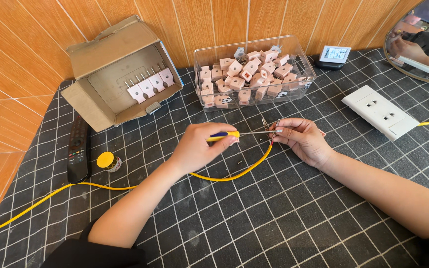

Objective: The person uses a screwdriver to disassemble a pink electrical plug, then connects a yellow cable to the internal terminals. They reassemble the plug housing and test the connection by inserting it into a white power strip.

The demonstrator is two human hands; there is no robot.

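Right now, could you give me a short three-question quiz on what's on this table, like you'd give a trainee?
1. True or false: the left hand holds a screwdriver with a yellow and blue handle.
2. What colour is the cable that runs up to the right hand?
3. Where do most of the pink plugs lie? A) in the clear plastic tub B) on the remote control C) on the white socket strip

Key: 1 true. 2 yellow. 3 A; a few more sit in the cardboard box.
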